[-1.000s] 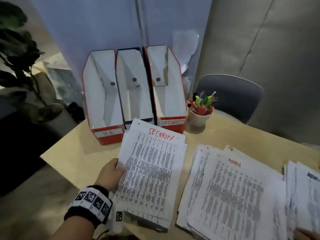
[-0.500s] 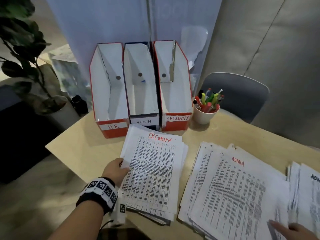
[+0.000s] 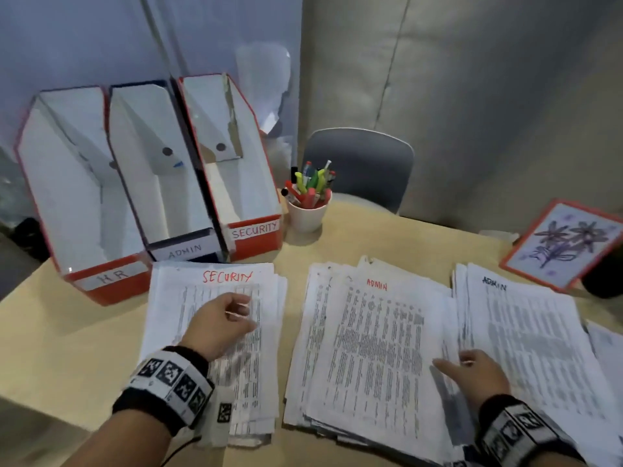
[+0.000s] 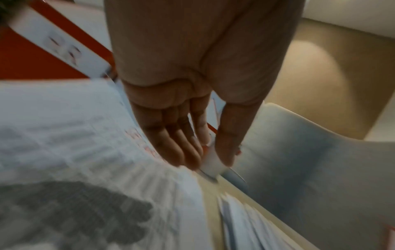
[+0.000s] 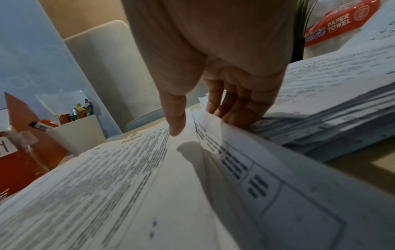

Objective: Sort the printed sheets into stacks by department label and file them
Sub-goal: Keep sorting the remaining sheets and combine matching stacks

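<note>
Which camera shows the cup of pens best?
The head view: the white cup of pens stands whole beside the SECURITY file box. The right wrist view shows it at the side; the left wrist view is too blurred to tell.

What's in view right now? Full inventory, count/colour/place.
File boxes: 3, white inside, two red, middle dark, labelled HR, ADMIN, SECURITY; table rear left.
SECURITY stack: 1, white, red label; front of the boxes.
ADMIN stacks: 2, white, one red label, one black; centre and right.
Pen cup: 1, white, coloured pens; right of SECURITY box.
Flower picture: 1, red-framed; far right.
Chair: 1, grey; behind the table.
Table: 1, light wood.
Left hand: over SECURITY stack.
Right hand: between ADMIN stacks, fingers under a lifted sheet edge.
</note>
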Tool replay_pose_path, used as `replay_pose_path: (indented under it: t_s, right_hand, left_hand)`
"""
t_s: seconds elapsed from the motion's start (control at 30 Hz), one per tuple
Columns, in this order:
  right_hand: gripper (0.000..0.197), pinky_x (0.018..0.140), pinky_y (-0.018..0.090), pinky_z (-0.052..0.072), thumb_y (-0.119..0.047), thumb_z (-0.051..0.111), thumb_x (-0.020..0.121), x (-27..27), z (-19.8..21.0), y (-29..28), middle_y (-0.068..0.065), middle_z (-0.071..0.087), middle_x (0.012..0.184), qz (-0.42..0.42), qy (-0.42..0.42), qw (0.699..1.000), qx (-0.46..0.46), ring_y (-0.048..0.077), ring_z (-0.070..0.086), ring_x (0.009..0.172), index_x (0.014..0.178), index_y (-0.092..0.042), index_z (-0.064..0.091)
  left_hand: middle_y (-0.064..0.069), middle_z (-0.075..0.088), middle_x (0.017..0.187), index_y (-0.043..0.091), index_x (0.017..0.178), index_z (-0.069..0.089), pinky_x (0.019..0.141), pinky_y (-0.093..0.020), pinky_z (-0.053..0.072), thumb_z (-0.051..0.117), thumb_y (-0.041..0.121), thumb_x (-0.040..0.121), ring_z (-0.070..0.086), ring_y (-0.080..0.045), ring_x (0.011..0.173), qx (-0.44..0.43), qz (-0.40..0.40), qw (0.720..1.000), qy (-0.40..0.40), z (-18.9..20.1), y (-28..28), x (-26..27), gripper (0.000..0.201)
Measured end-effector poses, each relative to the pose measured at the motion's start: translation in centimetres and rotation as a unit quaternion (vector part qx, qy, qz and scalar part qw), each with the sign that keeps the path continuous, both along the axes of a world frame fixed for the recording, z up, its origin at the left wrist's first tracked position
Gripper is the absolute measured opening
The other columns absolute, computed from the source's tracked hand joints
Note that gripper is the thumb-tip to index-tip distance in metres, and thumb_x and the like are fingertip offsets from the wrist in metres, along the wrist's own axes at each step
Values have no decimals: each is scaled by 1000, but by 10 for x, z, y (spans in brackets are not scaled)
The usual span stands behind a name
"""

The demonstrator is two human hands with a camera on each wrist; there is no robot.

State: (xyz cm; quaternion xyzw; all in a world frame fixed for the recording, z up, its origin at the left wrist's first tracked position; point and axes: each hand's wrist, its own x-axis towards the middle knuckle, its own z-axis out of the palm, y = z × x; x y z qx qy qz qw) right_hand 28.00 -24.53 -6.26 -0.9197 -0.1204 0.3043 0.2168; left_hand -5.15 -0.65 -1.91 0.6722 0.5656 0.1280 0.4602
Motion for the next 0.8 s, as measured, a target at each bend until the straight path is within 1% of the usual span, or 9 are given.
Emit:
replay_pose_path:
  t_s: [0.07,0.13,0.23,0.3,0.4,0.47,0.53,0.7,0.8]
  right_hand:
    - [56,87,31,41,-34,77,76,-1,0,0,12,59,118,0,15,1000,-6,28,56,107,118,-4,56]
    - [34,74,28,41,-36,77,75,-3,0,2,6,59,89,2,30,1000,4,22,57,82,89,-11,58]
    - [47,57,25,33,-37,78,73,-7,0,3,1,33,58,12,43,999,15,18,37,54,56,-18,38]
    - [50,60,26,35,-36,81,70,-11,0,4,5,31,58,10,54,998,19,19,38,56,53,-19,37]
    - [40,76,31,45,-41,81,69,-13,1,5,11,57,90,11,56,998,9,26,57,82,87,-13,58]
    - [64,92,34,44,-43,79,71,-12,0,4,9,56,122,-13,64,998,3,24,54,106,118,-10,52]
    - [78,102,37,40,-43,77,73,-12,3,3,11,48,136,-28,67,997,13,28,48,122,132,-6,44]
    - [87,109,38,34,-41,77,74,-11,3,0,16,41,145,-44,96,994,22,31,42,131,139,0,38]
    - [73,94,33,51,-40,80,70,-10,-2,-2,16,56,131,-71,109,991,42,29,58,112,125,-1,53]
  left_hand:
    - [-3,67,94,20,102,62,70,-28,57,77,7,75,66,-17,80,-54,-59,997,2,-14,-14,32,34]
    - [-1,67,87,16,104,62,70,-25,57,77,7,75,65,-14,75,-78,-102,992,8,-29,-27,57,33]
    - [4,64,77,12,105,62,58,-10,48,77,15,77,60,-5,66,-89,-129,987,28,-45,-43,79,32]
    - [1,67,84,13,106,62,72,-19,54,80,22,74,64,-10,77,-104,-110,988,27,-54,-50,85,38]
    - [-2,65,99,18,106,60,88,-36,54,84,31,68,63,-18,92,-133,-90,987,29,-60,-56,89,47]
    - [1,61,98,18,105,57,85,-30,51,86,38,64,60,-15,92,-142,-97,985,32,-58,-60,94,53]
    - [1,59,94,18,100,55,83,-31,51,87,45,55,59,-16,89,-142,-105,984,34,-55,-61,99,62]
    - [-1,59,79,13,85,56,66,-28,49,90,28,60,57,-16,73,-103,-104,987,61,-56,-60,103,44]
    - [7,56,74,22,73,53,69,-21,47,83,18,71,54,-8,71,-102,-104,988,50,-51,-58,98,30]
